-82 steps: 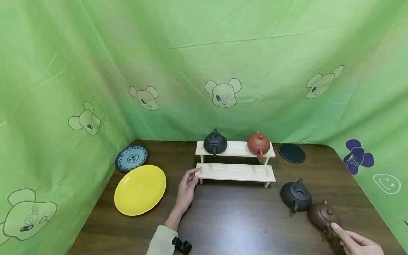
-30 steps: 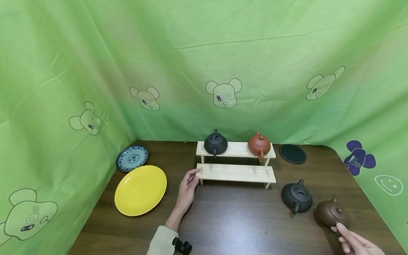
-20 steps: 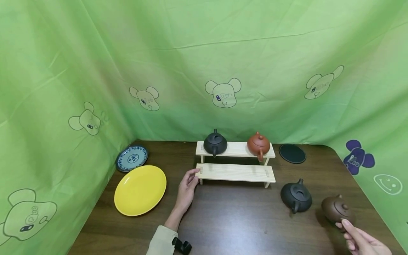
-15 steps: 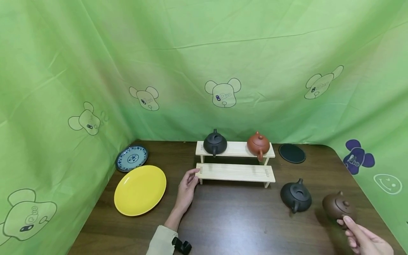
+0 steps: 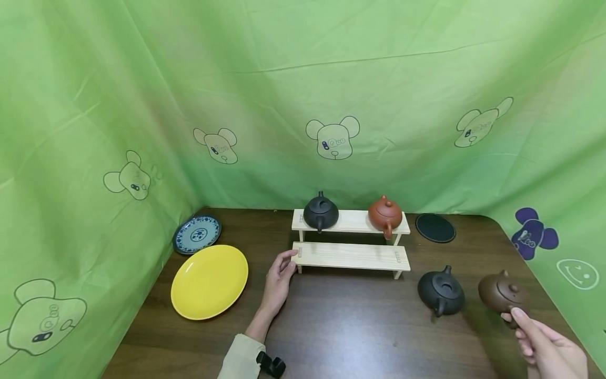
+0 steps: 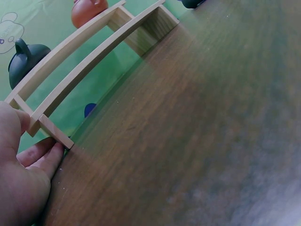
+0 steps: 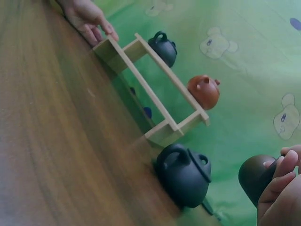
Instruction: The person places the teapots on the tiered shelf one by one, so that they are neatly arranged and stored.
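Note:
My right hand pinches the handle of a brown clay teapot, thumb on top. The teapot hangs above the table, right of a black teapot standing on the wood. My left hand grips the left end of a two-tier wooden stand at its lower tier. In the left wrist view, fingers lie by the stand's leg. On the upper tier sit another black teapot, at left, and a reddish-brown teapot, at right.
A yellow plate lies left of my left arm, with a blue patterned plate behind it. A dark round coaster lies right of the stand. Green printed cloth surrounds the brown table behind and at the sides.
My right hand has lifted the brown teapot from beside the black one, moving it right and then up off the table. My left hand stays at the stand.

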`<state>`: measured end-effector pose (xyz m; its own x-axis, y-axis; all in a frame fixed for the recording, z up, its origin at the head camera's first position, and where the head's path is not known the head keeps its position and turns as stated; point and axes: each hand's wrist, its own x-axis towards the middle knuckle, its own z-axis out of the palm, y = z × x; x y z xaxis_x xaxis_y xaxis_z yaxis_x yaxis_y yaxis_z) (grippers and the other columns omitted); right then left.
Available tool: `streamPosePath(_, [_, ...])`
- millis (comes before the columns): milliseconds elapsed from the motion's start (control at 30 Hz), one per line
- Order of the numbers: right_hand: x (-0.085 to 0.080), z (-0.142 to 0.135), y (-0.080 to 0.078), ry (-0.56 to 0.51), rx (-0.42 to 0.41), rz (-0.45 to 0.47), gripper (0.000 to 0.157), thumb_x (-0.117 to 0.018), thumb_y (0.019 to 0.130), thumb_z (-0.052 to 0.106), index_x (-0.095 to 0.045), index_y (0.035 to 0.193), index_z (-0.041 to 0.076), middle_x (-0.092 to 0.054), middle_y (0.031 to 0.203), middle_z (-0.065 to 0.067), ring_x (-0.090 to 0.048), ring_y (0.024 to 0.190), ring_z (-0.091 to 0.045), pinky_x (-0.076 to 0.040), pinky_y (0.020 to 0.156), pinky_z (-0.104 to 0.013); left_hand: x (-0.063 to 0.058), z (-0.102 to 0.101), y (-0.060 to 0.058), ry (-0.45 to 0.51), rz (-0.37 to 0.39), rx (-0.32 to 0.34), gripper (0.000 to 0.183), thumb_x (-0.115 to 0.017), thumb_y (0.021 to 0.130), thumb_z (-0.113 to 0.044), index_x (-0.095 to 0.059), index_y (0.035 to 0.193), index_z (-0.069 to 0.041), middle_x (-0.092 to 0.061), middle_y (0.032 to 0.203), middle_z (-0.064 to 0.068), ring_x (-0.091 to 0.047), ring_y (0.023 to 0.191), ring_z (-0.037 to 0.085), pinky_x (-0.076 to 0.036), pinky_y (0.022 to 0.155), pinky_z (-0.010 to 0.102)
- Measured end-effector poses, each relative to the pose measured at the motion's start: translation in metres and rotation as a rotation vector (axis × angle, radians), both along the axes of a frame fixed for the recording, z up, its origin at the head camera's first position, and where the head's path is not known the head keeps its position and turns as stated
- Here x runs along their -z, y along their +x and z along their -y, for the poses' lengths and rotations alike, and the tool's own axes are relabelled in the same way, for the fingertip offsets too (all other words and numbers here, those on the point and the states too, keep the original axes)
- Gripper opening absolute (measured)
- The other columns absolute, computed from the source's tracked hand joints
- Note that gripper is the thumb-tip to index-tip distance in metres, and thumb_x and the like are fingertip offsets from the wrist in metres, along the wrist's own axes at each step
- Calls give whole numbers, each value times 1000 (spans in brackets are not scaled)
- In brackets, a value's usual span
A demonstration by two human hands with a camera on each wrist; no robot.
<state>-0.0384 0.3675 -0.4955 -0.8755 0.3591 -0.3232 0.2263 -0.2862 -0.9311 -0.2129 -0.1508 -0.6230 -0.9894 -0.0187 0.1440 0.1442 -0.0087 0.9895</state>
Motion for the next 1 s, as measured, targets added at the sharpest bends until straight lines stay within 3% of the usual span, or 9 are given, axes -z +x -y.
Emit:
streamPosePath(200, [-3, 13, -9, -105, 28, -157, 30, -67, 111, 6, -91, 94, 13, -79, 77, 9, -53, 52, -1, -34, 39, -24, -2, 0, 1, -6, 2, -2, 28, -66, 113, -16, -71, 138, -25, -71, 145, -1, -65, 138, 22, -55, 113, 29])
streamPosePath(300, [-4, 22, -14, -143, 6, -231, 32, -63, 111, 1, -90, 95, 7, -83, 86, 6, -51, 51, -2, -22, 42, -29, -1, 0, 2, -9, -15, -1, 27, -67, 113, -19, -71, 139, -23, -71, 146, 3, -65, 138, 23, -55, 111, 27])
streamPosePath(467, [-7, 34, -19, -165, -36, -298, 34, -59, 112, -3, -89, 97, 3, -84, 92, 3, -40, 53, -10, -15, 50, -31, -3, -1, 2, -21, -23, -2, 27, -66, 113, -19, -70, 140, -23, -70, 147, 4, -66, 138, 22, -55, 111, 25])
streamPosePath(733, [-12, 51, -26, -147, -92, -298, 34, -59, 112, -4, -88, 96, 3, -83, 90, 2, -38, 56, -8, -17, 52, -29, -4, -1, 2, -23, -18, 9, 28, -67, 113, -21, -70, 141, -23, -70, 148, 3, -66, 137, 22, -55, 110, 25])
streamPosePath(1000, [-13, 67, -32, -68, -138, -256, 32, -61, 112, -1, -89, 97, 8, -79, 82, 5, -51, 56, 1, -22, 48, -28, -3, 0, 2, -27, -32, 4, 28, -67, 113, -22, -70, 141, -23, -69, 148, 3, -66, 137, 21, -55, 110, 25])
